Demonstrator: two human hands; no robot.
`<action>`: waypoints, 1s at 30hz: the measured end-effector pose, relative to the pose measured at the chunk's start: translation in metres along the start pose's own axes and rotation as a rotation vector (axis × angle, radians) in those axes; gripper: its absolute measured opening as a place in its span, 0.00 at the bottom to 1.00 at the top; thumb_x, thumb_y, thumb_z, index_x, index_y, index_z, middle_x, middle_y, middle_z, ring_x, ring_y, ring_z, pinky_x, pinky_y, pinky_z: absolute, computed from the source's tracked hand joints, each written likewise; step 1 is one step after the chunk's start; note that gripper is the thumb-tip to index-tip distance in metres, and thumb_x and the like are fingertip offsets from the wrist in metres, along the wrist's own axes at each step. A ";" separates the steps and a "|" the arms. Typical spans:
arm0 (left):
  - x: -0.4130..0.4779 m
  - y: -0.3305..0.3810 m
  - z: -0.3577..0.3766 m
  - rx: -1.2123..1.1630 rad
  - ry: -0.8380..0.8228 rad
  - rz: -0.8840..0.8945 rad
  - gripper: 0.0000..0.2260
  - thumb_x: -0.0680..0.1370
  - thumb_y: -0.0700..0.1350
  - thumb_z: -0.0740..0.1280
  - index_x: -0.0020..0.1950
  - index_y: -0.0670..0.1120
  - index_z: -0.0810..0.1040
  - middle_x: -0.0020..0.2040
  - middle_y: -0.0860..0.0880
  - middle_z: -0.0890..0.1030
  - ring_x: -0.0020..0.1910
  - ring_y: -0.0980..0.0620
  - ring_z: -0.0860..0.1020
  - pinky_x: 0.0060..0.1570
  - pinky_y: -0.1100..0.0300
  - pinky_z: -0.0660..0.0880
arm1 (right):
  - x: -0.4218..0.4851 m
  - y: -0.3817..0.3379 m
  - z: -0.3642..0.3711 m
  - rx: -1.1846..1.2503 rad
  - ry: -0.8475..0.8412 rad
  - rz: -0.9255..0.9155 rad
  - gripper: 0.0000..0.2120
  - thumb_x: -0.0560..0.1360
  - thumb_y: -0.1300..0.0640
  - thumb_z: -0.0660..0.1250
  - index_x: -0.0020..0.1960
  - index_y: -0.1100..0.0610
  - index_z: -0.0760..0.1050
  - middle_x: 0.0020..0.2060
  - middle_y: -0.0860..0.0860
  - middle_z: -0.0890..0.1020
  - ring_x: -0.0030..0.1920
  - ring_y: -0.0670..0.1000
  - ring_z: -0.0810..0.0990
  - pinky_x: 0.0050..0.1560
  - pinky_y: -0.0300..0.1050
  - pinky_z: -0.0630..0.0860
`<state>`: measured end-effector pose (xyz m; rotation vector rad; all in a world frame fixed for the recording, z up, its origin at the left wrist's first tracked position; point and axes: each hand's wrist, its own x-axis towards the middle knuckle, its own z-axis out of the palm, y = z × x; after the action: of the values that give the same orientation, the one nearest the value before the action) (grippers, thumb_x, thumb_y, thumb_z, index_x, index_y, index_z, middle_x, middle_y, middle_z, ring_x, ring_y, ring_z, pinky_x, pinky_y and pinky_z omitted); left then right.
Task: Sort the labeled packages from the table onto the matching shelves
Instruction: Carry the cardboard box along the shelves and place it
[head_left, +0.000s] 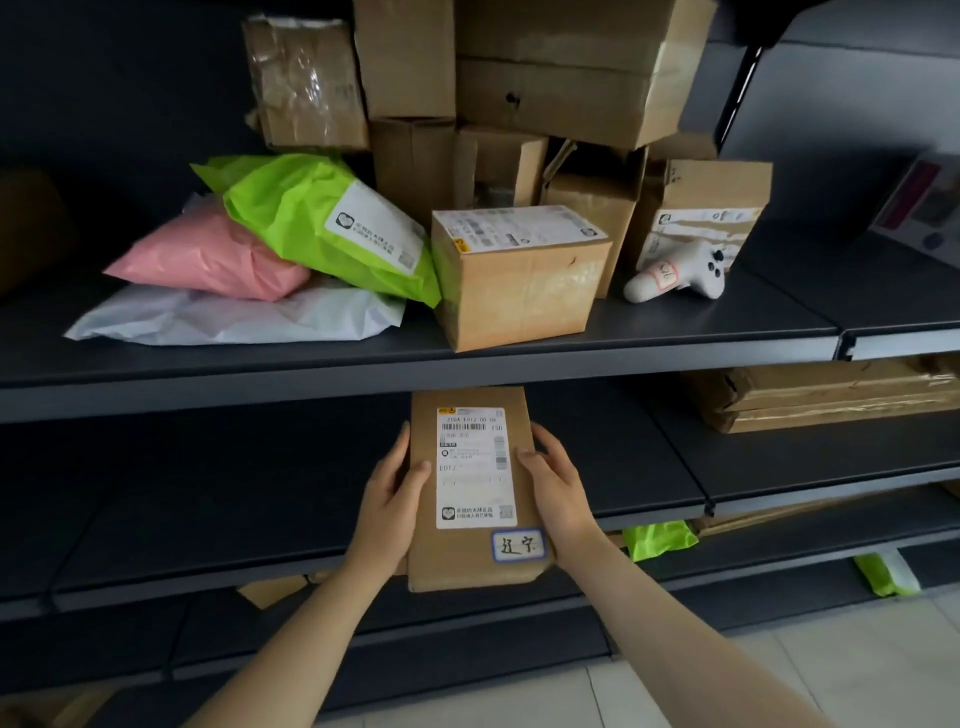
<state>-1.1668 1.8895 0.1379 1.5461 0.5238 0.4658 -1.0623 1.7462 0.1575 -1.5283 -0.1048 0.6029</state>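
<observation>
A flat brown cardboard package (467, 558) with a white shipping label and a small blue-bordered handwritten tag sits lengthwise over the middle dark shelf (208, 530), its near end overhanging the front edge. My left hand (392, 499) grips its left side and my right hand (558, 488) grips its right side, thumbs on top. Whether the package rests fully on the shelf cannot be told.
The upper shelf (675, 327) holds a labelled cardboard box (519, 291), stacked boxes (545, 78), green (311, 218), pink (218, 260) and white mailer bags, and a white game controller (680, 275). Flat boxes (831, 395) lie at right. Green bags (657, 538) sit lower down.
</observation>
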 end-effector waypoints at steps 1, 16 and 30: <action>0.007 0.002 0.002 -0.017 0.003 -0.004 0.19 0.81 0.46 0.60 0.62 0.72 0.63 0.69 0.47 0.73 0.64 0.49 0.75 0.64 0.48 0.73 | 0.009 -0.001 -0.001 -0.006 0.003 0.004 0.15 0.79 0.52 0.62 0.65 0.45 0.69 0.53 0.54 0.82 0.49 0.53 0.84 0.43 0.45 0.81; 0.127 -0.016 0.037 -0.022 0.099 -0.043 0.13 0.79 0.51 0.64 0.61 0.50 0.76 0.55 0.52 0.80 0.55 0.56 0.77 0.52 0.60 0.73 | 0.140 0.009 -0.022 0.161 -0.096 0.037 0.10 0.79 0.59 0.60 0.57 0.58 0.76 0.51 0.59 0.83 0.49 0.57 0.82 0.49 0.51 0.80; 0.142 -0.073 0.032 -0.068 0.150 -0.132 0.21 0.80 0.43 0.63 0.73 0.49 0.67 0.66 0.48 0.76 0.65 0.49 0.74 0.67 0.51 0.69 | 0.166 0.060 -0.010 0.220 -0.051 0.146 0.17 0.78 0.56 0.64 0.65 0.58 0.75 0.52 0.59 0.84 0.46 0.56 0.84 0.50 0.52 0.81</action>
<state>-1.0364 1.9485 0.0605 1.4086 0.7146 0.4946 -0.9343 1.8041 0.0493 -1.3149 0.0341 0.7454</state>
